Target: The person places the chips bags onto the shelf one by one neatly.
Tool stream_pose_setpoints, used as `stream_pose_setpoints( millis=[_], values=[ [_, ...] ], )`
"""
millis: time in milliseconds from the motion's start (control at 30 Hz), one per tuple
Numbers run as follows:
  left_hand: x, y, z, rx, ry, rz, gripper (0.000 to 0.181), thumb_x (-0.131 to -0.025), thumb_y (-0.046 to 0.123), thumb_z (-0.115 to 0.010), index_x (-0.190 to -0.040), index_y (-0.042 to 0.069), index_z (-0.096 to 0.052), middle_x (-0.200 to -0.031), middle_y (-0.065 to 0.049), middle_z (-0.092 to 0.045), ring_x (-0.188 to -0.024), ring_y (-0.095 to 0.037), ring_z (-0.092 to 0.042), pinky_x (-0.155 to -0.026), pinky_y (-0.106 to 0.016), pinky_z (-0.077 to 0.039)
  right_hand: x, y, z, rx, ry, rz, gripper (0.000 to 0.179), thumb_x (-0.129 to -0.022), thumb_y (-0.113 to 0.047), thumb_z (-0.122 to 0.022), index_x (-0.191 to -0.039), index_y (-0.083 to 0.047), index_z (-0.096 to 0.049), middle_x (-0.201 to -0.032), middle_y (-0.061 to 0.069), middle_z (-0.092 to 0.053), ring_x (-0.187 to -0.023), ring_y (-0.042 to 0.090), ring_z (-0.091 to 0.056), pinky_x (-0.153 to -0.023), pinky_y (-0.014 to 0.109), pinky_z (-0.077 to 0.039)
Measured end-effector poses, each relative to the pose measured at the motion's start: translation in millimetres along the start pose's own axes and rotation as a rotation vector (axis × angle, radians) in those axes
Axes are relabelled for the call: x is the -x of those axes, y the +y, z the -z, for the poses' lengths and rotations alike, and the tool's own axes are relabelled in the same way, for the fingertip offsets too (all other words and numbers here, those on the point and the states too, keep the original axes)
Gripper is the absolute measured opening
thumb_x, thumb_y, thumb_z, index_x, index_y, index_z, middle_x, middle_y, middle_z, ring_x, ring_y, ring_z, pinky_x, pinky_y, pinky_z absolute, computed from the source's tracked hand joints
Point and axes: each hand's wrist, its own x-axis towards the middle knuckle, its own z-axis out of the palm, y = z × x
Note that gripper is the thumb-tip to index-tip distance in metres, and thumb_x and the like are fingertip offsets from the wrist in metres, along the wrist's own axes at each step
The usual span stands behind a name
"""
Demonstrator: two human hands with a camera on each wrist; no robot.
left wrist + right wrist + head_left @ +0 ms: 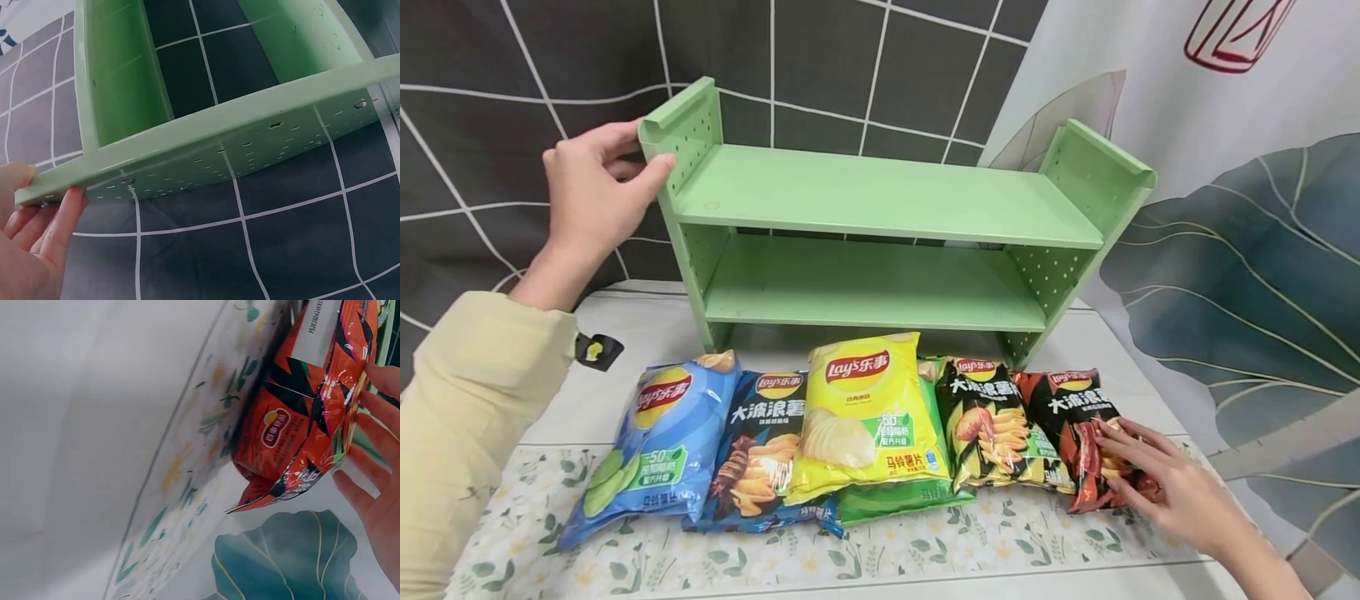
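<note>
green shelf (887, 196) right of left grip (591, 190), standing on desk (636, 337); upper front corner of nearer side panel pinched between thumb and fingers of left grip. far side panel up and left of right grip (1187, 496). two boards, perforated sides. red chip bag (1081, 408) under right grip: fingers spread, fingertips touching bag front, not curled round it. left of right grip, in a row across: black chip bag (992, 425), yellow chip bag (872, 400) lying over mostly hidden green chip bag (898, 500), dark blue chip bag (760, 454), light blue chip bag (662, 442) below left grip. row just in front of shelf. floral strip (820, 562) under bags, left of right grip. dark checked cloth (827, 75) behind left grip and shelf. black tag (601, 353) below left grip, beside yellow sleeve (482, 408).
</note>
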Motion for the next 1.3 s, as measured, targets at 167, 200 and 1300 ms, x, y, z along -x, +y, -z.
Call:
stream_pose_setpoints(
  millis=[167,200,1300],
  values=[
    [0.2,1.1,0.6,0.006,-0.005,0.003,0.039,-0.085,0.022,-0.069,-0.122,0.010,-0.067,-0.119,-0.014,-0.067,-0.067,0.028,-0.051,-0.066,-0.001,-0.044,5.0,0.7,-4.6,-0.011,0.001,0.037,0.064,-0.074,-0.025,-0.080,-0.133,-0.025,-0.057,-0.146,0.009,-0.046,-0.136,-0.019,-0.006,-0.071,0.063,-0.047],
    [0.5,1.3,0.5,0.004,-0.007,-0.001,0.039,-0.085,0.022,-0.069,-0.122,0.010,-0.067,-0.120,-0.014,-0.067,-0.068,0.029,-0.051,-0.065,0.000,-0.044,5.9,0.9,-5.3,-0.013,0.000,0.041,0.066,-0.073,-0.024,-0.081,-0.134,-0.025,-0.056,-0.147,0.009,-0.045,-0.136,-0.019,-0.005,-0.071,0.062,-0.047],
    [0.8,4.4,6.4,-0.123,-0.053,-0.006,0.041,-0.089,0.027,-0.064,-0.127,0.011,-0.063,-0.121,-0.017,-0.064,-0.090,0.020,-0.059,-0.083,-0.010,-0.048,3.7,8.9,-24.6,0.203,0.045,0.327,0.083,-0.092,-0.060,-0.009,-0.147,-0.003,-0.035,-0.156,0.018,-0.030,-0.149,0.037,-0.009,-0.118,0.024,0.010]
  ],
)
